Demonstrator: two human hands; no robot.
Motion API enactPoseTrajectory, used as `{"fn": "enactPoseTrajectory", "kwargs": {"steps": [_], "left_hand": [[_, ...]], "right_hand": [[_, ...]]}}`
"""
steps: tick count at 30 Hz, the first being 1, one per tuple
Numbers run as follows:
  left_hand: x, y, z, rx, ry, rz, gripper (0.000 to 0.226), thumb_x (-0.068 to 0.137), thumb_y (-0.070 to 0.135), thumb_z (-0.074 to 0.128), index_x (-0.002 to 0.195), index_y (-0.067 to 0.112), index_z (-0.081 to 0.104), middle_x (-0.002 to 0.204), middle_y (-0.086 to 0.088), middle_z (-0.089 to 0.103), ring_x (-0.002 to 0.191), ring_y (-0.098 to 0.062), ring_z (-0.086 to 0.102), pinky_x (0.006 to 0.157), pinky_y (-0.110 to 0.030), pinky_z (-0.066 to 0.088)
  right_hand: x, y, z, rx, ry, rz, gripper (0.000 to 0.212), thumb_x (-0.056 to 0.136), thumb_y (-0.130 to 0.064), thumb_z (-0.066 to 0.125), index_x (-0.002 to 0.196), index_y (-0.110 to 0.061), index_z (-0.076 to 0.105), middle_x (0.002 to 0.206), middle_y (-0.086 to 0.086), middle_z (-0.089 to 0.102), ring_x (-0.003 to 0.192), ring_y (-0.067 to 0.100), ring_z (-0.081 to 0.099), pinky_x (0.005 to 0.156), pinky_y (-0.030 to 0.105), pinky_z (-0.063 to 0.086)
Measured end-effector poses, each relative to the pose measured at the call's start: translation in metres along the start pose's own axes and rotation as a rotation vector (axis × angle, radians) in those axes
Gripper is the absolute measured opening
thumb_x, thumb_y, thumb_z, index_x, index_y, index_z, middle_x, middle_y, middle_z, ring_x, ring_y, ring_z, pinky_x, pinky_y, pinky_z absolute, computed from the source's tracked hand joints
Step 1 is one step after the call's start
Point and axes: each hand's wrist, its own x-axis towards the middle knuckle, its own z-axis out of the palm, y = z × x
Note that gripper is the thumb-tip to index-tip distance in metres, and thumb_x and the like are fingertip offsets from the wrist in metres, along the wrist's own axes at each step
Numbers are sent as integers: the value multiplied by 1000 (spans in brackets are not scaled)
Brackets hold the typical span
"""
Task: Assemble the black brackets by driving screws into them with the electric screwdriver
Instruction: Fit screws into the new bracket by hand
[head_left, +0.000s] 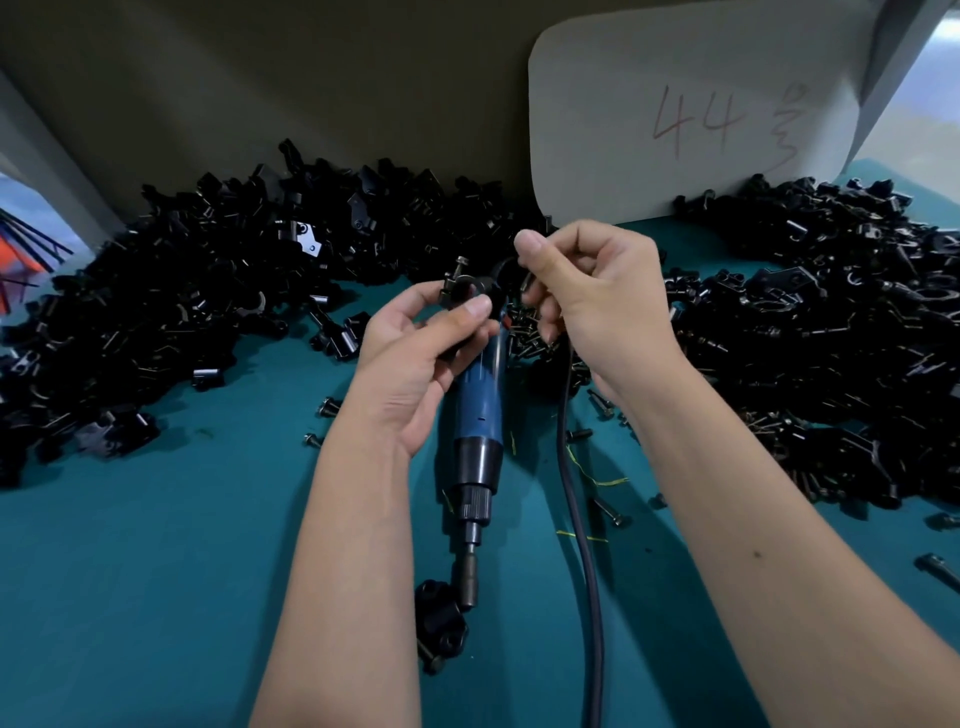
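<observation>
Left hand (415, 353) pinches bracket (470, 291), screw (458, 266) started; right hand (587, 301) pinches small part, identity unclear. Electric screwdriver (475, 457) lies idle; seat screw straight before driving.

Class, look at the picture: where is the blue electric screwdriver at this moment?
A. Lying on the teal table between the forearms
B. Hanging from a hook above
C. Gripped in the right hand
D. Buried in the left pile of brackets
A: the electric screwdriver lies flat on the teal table, its bit toward the person, while the left hand holds a bracket above it.
</observation>
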Motion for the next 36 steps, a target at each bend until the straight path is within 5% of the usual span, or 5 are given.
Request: {"fn": "enactPoseTrajectory", "kwargs": {"steps": [12,18,24,31,36], "left_hand": [[-2,0,1,67,-109,-23,27,70,10,86,93,12,74,84,-7,74,74,-16,73,72,-21,59],[-2,0,6,-37,-71,-42,17,84,5,77,74,18,81,82,-2,73,74,-13,71,69,-18,57],[0,1,4,-112,-90,-75,9,94,2,63,99,3,70,92,-8,71,72,-13,61,64,-18,50],[0,1,7,-25,-32,-52,18,95,33,70,91,19,82,96,-2,74,69,-8,58,61,-18,46],[1,-1,7,-5,5,-40,11,95,27,71,90,21,78,95,-2,73,65,-8,56,59,-17,46]], "right_hand": [[-5,2,2,-165,-25,-105,31,93,-26,79,72,-9,62,55,1,61,40,7,49,43,18,39],[-5,5,3,15,-123,-10,17,100,-18,69,96,-2,72,67,-2,58,55,10,51,49,25,47],[-7,8,4,8,-140,-60,7,97,-10,72,98,-12,79,81,-3,72,67,15,59,56,27,52],[-9,9,6,15,-201,-22,9,95,-11,74,101,-12,81,83,10,71,74,21,56,58,26,52],[-9,10,4,39,-239,-1,12,97,-9,72,106,-7,79,87,2,75,74,10,61,57,24,51]]}}
